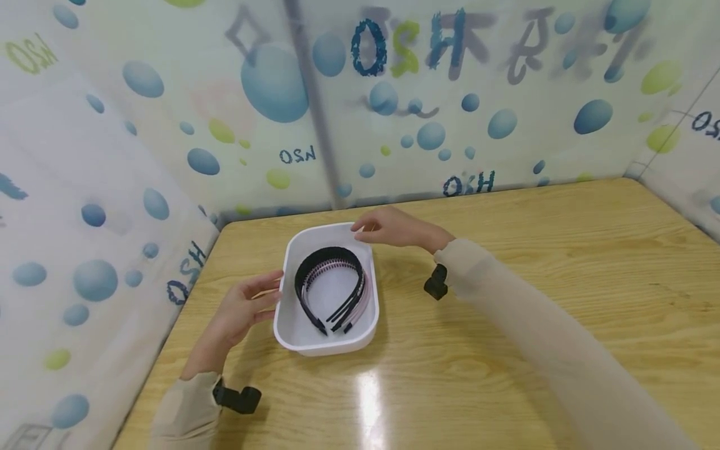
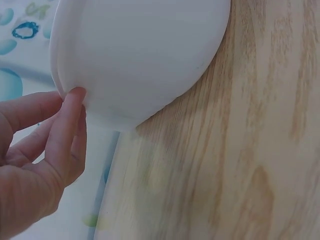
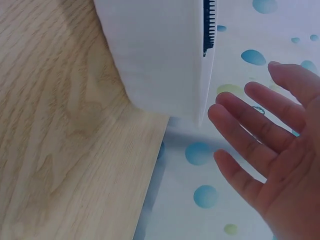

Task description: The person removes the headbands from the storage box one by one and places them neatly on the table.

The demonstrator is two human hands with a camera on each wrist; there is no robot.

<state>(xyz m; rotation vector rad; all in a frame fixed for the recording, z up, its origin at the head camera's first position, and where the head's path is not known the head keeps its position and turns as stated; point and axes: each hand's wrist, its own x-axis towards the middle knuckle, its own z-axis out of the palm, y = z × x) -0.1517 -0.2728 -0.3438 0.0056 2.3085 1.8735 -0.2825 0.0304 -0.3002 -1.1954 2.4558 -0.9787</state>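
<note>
A white plastic bin (image 1: 326,347) stands on the table, its outer wall (image 2: 145,55) filling the top of the left wrist view. Inside lie several headbands: a wide black one (image 1: 302,275), narrow black ones with teeth, and a pink one (image 1: 365,294). My left hand (image 1: 242,309) is at the bin's left side, its fingertips (image 2: 76,95) touching the wall just under the rim. My right hand (image 1: 394,226) hovers by the far right corner of the rim. In the right wrist view, its fingers (image 3: 245,127) are spread and apart from the bin, holding nothing.
The wooden table (image 1: 506,325) meets patterned curtain walls (image 1: 394,137) at the back and on the left. Black wrist cameras (image 1: 242,400) are strapped to both sleeves. The bin stands near the table's back left corner.
</note>
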